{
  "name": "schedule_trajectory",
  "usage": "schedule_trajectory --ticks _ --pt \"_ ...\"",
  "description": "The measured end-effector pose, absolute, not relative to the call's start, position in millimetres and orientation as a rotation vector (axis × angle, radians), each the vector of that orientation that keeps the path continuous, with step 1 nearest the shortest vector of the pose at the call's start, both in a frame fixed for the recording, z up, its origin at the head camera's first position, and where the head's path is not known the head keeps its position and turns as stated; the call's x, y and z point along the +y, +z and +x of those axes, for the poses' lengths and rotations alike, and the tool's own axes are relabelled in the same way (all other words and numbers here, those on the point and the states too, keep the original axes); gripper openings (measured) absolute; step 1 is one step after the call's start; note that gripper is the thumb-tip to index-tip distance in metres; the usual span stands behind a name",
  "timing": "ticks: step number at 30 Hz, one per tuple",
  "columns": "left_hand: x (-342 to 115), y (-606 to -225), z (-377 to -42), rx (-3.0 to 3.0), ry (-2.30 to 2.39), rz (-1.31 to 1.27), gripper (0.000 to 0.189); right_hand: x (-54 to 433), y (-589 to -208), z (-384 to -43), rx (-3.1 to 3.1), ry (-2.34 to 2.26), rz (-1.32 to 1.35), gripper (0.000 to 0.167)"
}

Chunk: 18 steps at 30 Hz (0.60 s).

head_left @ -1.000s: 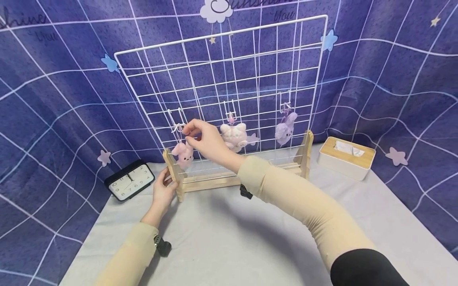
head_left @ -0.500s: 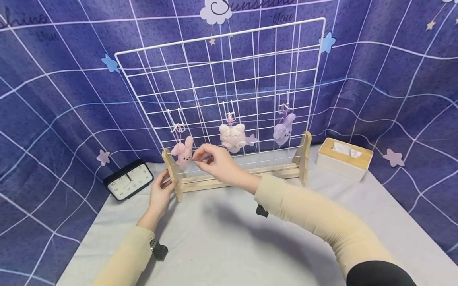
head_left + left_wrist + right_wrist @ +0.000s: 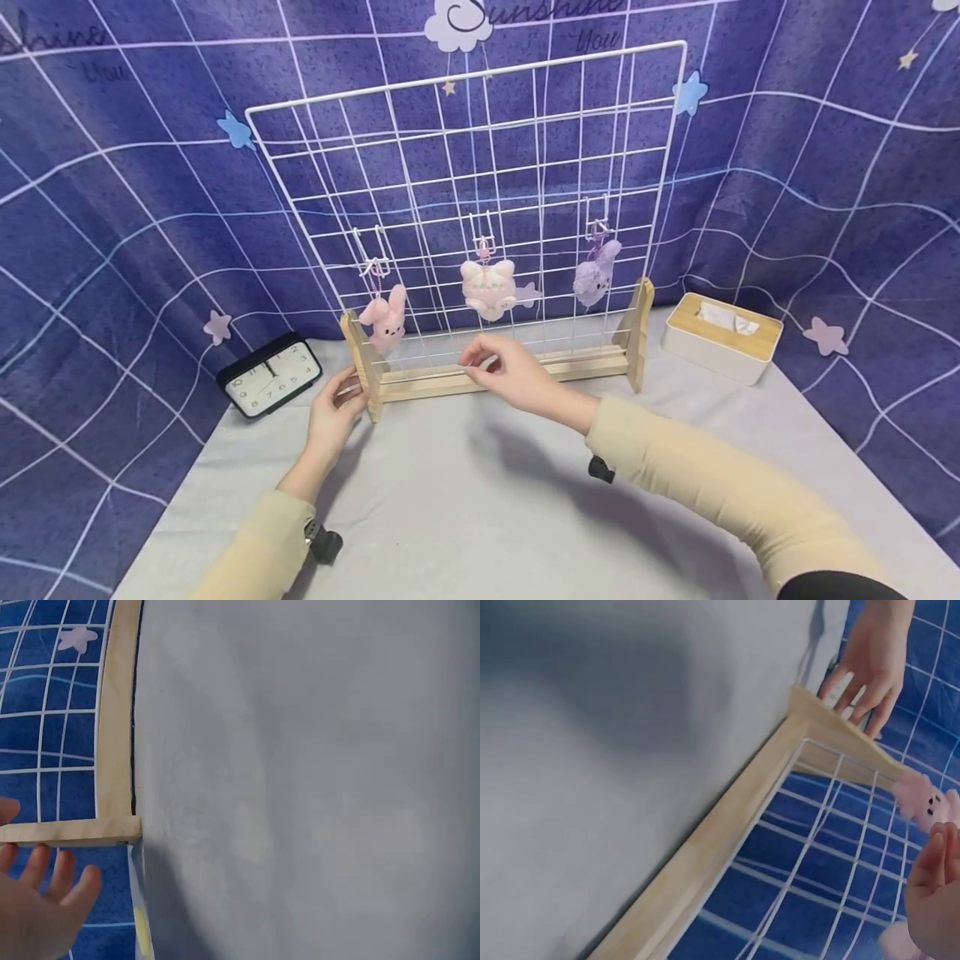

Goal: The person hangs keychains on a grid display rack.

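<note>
My left hand (image 3: 327,425) holds the left side of the wooden stand (image 3: 362,367); in the left wrist view the thumb is above the wooden foot (image 3: 75,831) and the fingers lie below it. Low in front of the white wire grid (image 3: 465,77) is my right hand (image 3: 510,375), loosely curled, with nothing visible in its fingers. Three plush keychains hang from hooks on the grid: a pink bunny (image 3: 386,321) at left, a white-and-pink cat (image 3: 489,289) in the middle and a purple one with long ears (image 3: 592,281) at right.
A black-framed clock (image 3: 272,379) leans behind my left hand. To the right of the stand sits a white tissue box (image 3: 716,350) with a wooden lid. A pale cloth (image 3: 465,533) covers the table, and a blue patterned curtain (image 3: 135,275) surrounds it.
My right hand has moved down and to the right, from beside the pink bunny keychain to the stand's lower bar. My left hand stays on the stand's side.
</note>
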<state>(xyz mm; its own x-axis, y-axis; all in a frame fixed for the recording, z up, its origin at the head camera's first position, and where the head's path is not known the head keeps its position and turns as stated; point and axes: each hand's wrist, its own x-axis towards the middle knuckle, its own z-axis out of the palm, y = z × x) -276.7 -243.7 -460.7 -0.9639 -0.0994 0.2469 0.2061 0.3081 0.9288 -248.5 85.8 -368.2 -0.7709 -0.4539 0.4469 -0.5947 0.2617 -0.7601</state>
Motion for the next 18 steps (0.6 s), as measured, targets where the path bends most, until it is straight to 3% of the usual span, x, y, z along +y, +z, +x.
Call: schedule_trajectory --ticks 10,18 --pt "-243.6 -461.0 -266.5 -2.486 -1.389 -0.074 0.05 135.9 -394.9 -234.3 -2.501 1.38 0.889 0.013" --pt "-224.5 -456.0 -253.0 -2.587 -1.299 -0.04 0.055 173.8 -424.5 -218.9 -2.6 1.212 0.799 0.018"
